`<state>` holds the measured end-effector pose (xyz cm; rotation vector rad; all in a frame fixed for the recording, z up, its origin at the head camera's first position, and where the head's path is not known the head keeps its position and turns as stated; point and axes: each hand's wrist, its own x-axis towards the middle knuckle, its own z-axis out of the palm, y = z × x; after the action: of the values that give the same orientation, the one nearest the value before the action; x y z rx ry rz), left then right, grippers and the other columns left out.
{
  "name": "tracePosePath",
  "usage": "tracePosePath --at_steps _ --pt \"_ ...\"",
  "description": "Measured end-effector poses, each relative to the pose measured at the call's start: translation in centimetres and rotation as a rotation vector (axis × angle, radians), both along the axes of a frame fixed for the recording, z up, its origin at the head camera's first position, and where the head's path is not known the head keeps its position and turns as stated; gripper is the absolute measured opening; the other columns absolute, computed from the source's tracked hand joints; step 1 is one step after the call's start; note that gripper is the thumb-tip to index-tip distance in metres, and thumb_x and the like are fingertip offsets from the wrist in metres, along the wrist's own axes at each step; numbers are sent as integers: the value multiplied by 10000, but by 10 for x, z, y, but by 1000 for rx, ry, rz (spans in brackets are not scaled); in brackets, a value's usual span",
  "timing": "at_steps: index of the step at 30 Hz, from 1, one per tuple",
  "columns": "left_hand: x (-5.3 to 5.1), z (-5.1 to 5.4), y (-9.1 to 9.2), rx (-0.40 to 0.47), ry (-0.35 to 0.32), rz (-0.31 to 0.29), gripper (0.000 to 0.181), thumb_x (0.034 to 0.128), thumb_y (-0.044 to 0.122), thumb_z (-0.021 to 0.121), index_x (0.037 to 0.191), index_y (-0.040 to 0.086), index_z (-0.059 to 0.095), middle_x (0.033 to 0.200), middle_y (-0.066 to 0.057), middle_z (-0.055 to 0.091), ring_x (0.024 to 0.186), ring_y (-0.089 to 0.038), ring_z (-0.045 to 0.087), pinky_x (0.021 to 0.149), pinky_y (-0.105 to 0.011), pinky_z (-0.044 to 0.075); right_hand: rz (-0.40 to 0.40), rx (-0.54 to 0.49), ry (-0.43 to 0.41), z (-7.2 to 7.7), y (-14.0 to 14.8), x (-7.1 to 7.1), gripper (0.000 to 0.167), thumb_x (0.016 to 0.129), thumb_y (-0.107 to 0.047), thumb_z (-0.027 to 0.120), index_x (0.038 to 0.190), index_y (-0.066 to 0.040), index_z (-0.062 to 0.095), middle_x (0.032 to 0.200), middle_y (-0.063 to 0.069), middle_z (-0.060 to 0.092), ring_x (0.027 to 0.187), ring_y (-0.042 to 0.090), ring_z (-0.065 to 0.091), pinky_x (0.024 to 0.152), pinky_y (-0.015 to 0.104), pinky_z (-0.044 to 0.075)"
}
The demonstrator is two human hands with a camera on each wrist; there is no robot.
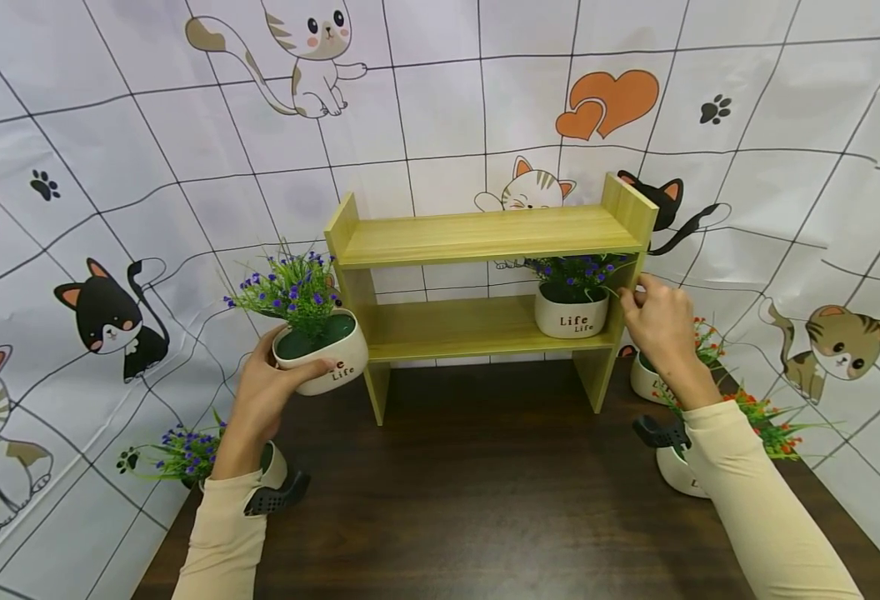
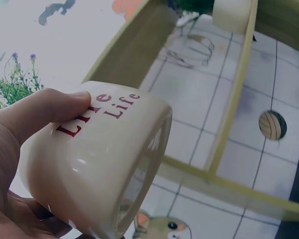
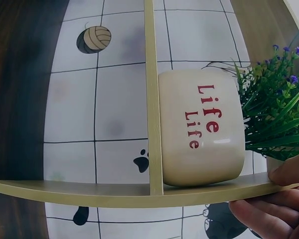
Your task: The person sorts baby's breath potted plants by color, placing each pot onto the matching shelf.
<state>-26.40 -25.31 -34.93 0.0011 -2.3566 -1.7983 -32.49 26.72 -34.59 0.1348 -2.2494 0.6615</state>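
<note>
My left hand holds a potted plant with purple flowers, raised left of the wooden shelf. Its thumb lies across the "Life" lettering on the white pot, while the other fingers are under and behind it. The pot tilts a little. On the shelf's lower board, at the right end, stands another purple-flowered pot. My right hand pinches the front edge of the shelf's right side panel, thumb inside and fingers outside, close to that plant.
Two red-flowered pots, one farther back and one nearer, stand right of the shelf, partly behind my right arm. Another purple-flowered plant stands at the left, partly behind my left forearm. A cat-printed wall rises behind the dark table.
</note>
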Motion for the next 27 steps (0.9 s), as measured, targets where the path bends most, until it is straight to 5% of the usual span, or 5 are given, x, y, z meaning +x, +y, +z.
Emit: tracePosePath --at_steps 12,27 --pt "11 22 37 5 -30 -126 1067 900 138 843 1725 167 166 1568 -175 468 1186 -140 582 899 -164 530 -1 -1 2 -1 0 -1 258 1015 -88 652 1129 130 727 945 321 745 868 593 714 744 687 551" --pt "-5 17 90 25 26 -292 977 847 85 871 1662 137 335 1483 -202 556 1306 -331 613 979 -348 570 -8 -1 10 -2 0 -1 234 1008 -81 662 1105 122 730 933 313 749 877 597 709 753 688 548"
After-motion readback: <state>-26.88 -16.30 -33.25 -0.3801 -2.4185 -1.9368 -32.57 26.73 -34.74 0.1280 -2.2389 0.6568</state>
